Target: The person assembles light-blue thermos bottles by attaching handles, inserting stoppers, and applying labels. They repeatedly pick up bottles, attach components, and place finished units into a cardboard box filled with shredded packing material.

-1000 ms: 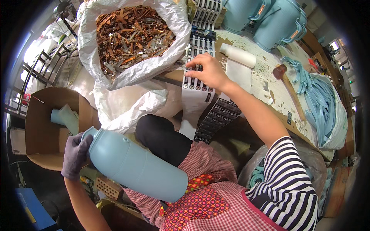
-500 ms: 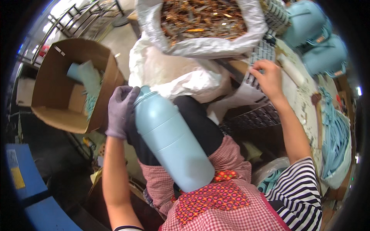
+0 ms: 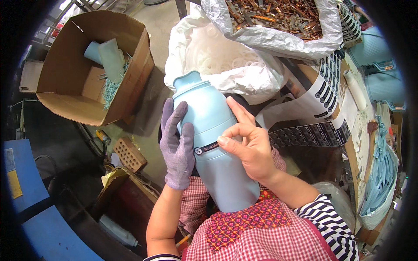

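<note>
- While the gloved left hand [image 3: 177, 148] lies open against the bottle [image 3: 228, 176], the right hand [image 3: 250, 148] pinches one end of a black label [image 3: 205, 148] on it.
- The bottle slants, base against the apron [image 3: 265, 228], neck pointing away.
- A carton [image 3: 78, 108] stands left, a white sack [image 3: 185, 37] beyond.

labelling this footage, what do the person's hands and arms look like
The left hand wears a wrist-length, greyish-purple knitted fabric glove; the right hand is bare. Both forearms are bare below dark-and-white striped fabric sleeves, only an edge of the left one showing.
</note>
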The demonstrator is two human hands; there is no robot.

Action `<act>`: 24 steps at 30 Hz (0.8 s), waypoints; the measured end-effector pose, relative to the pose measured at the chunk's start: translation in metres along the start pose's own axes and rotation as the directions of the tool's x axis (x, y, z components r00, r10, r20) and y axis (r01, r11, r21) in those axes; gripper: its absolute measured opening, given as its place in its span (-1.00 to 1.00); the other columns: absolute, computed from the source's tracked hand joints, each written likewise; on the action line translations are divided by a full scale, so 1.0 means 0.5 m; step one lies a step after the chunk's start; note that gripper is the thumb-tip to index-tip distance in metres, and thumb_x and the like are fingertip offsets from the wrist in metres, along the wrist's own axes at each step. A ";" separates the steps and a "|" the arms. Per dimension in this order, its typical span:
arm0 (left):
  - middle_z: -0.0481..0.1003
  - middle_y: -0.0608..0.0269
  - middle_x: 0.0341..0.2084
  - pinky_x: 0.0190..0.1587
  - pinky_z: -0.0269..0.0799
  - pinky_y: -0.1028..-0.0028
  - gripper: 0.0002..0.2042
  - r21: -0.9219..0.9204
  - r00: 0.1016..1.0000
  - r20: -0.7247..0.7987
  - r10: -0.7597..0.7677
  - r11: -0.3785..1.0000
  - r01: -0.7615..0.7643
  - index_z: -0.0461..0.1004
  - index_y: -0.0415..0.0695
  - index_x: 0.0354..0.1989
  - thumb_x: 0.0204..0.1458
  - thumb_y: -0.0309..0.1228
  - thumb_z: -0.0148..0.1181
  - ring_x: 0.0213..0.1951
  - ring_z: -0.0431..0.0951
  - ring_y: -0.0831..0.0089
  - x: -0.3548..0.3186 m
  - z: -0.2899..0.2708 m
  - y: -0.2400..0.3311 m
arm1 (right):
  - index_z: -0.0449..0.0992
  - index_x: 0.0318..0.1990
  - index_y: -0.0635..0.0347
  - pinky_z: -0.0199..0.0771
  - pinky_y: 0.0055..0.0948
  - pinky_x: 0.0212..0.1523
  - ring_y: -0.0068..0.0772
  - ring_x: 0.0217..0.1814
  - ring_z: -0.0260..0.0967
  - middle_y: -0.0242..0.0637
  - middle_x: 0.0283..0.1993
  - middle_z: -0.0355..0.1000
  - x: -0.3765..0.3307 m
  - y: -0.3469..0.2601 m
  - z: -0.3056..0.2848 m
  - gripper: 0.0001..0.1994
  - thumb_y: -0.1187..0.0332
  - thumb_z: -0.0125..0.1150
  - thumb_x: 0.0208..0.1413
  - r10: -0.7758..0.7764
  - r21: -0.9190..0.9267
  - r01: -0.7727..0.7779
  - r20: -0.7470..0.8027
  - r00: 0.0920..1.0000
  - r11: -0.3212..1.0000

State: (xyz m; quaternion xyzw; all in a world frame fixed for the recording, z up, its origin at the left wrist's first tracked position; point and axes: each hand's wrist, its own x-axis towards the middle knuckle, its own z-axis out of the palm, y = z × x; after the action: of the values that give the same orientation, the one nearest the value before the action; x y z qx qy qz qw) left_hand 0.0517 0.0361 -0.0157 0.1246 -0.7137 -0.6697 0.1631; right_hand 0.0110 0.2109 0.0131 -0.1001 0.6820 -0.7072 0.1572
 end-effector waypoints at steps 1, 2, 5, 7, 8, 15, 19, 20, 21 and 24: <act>0.09 -0.06 0.48 0.45 0.04 0.26 -0.55 -0.008 1.000 -0.003 0.025 1.000 -0.025 0.41 -0.21 0.30 0.30 -0.29 0.16 0.45 0.14 0.22 0.000 -0.002 -0.011 | 0.70 -0.35 0.22 -0.15 -0.14 0.51 -0.03 0.63 -0.13 0.40 0.50 0.02 -0.001 -0.004 0.005 -0.84 0.32 0.46 0.03 0.004 -0.025 -0.005 -0.018 1.000 1.000; 0.10 -0.05 0.47 0.45 0.04 0.25 -0.58 -0.016 0.999 -0.006 0.051 0.999 -0.051 0.43 -0.19 0.28 0.29 -0.32 0.17 0.46 0.13 0.20 0.000 -0.004 -0.027 | 0.70 -0.35 0.22 -0.14 -0.13 0.51 -0.02 0.63 -0.13 0.42 0.49 0.02 -0.002 -0.006 0.007 -0.84 0.31 0.46 0.03 0.008 -0.051 -0.010 -0.036 0.999 0.999; 0.11 -0.05 0.46 0.45 0.04 0.24 -0.60 -0.010 0.998 0.012 0.064 0.998 -0.064 0.46 -0.18 0.27 0.28 -0.35 0.17 0.47 0.11 0.17 -0.001 -0.012 -0.039 | 0.69 -0.36 0.24 -0.10 -0.13 0.49 -0.01 0.62 -0.12 0.46 0.44 0.09 -0.002 0.007 0.008 -0.82 0.30 0.46 0.03 0.006 -0.024 -0.008 -0.082 0.997 1.000; 0.10 -0.05 0.46 0.45 0.04 0.23 -0.59 -0.013 0.998 0.027 0.054 0.998 -0.054 0.45 -0.18 0.27 0.28 -0.33 0.16 0.47 0.10 0.18 -0.001 -0.015 -0.036 | 0.69 -0.37 0.25 -0.09 -0.13 0.48 -0.01 0.62 -0.10 0.46 0.40 0.16 -0.003 0.009 0.007 -0.82 0.30 0.45 0.03 0.016 -0.025 -0.018 -0.094 0.995 1.000; 0.09 -0.06 0.47 0.45 0.04 0.23 -0.58 -0.022 0.998 0.032 0.049 0.999 -0.049 0.45 -0.18 0.28 0.27 -0.32 0.16 0.47 0.10 0.18 -0.001 -0.016 -0.032 | 0.68 -0.37 0.25 -0.08 -0.13 0.48 0.00 0.61 -0.09 0.45 0.38 0.20 -0.003 0.009 0.007 -0.81 0.30 0.45 0.04 0.019 -0.024 -0.022 -0.100 0.995 0.999; 0.01 0.01 0.50 0.46 0.04 0.22 -0.38 -0.156 0.996 0.084 -0.005 0.988 0.018 0.32 -0.24 0.35 0.18 -0.19 0.29 0.46 0.10 0.21 0.000 -0.021 -0.015 | 0.67 -0.38 0.27 -0.05 -0.10 0.46 0.00 0.59 -0.02 0.41 0.28 0.34 0.001 0.018 0.005 -0.83 0.33 0.44 0.04 0.039 0.044 -0.034 -0.116 0.992 0.998; -0.01 -0.08 0.48 0.43 0.09 0.18 -0.27 -0.127 0.996 0.093 -0.003 0.992 0.015 0.35 -0.18 0.34 -0.05 -0.27 0.45 0.45 0.11 0.12 0.000 -0.014 -0.001 | 0.67 -0.39 0.27 -0.04 -0.10 0.46 0.01 0.59 -0.02 0.40 0.26 0.36 0.002 0.017 0.002 -0.83 0.34 0.44 0.04 0.041 0.030 -0.037 -0.124 0.992 0.999; -0.01 -0.08 0.48 0.43 0.10 0.18 -0.25 -0.118 0.996 0.084 -0.003 0.993 0.013 0.34 -0.18 0.34 -0.09 -0.29 0.48 0.45 0.11 0.12 -0.001 -0.013 -0.007 | 0.67 -0.39 0.28 -0.03 -0.10 0.45 0.01 0.59 -0.02 0.39 0.26 0.36 0.003 0.017 0.002 -0.83 0.34 0.44 0.03 0.040 0.023 -0.038 -0.125 0.991 0.999; -0.02 -0.08 0.47 0.43 0.11 0.17 -0.23 -0.110 0.997 0.076 -0.003 0.994 0.011 0.34 -0.17 0.34 -0.13 -0.31 0.50 0.45 0.11 0.12 -0.001 -0.012 -0.010 | 0.66 -0.40 0.28 0.00 -0.10 0.44 0.02 0.57 0.02 0.37 0.24 0.39 0.003 0.015 0.002 -0.83 0.34 0.44 0.03 0.025 -0.013 -0.027 -0.131 0.991 1.000; 0.06 -0.06 0.43 0.41 0.15 0.20 -0.27 -0.067 0.997 0.077 0.014 0.998 -0.008 0.35 -0.20 0.31 -0.13 -0.39 0.47 0.42 0.16 0.15 0.002 -0.016 -0.011 | 0.63 -0.45 0.28 0.11 -0.11 0.40 0.06 0.51 0.15 0.32 0.17 0.45 0.004 0.013 0.002 -0.83 0.36 0.45 0.02 -0.029 -0.114 0.011 -0.158 0.987 0.993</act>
State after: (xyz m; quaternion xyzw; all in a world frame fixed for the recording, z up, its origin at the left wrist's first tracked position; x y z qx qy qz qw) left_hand 0.0540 0.0281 -0.0208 0.0891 -0.6975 -0.6965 0.1431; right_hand 0.0098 0.2090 0.0066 -0.0586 0.7302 -0.6748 0.0892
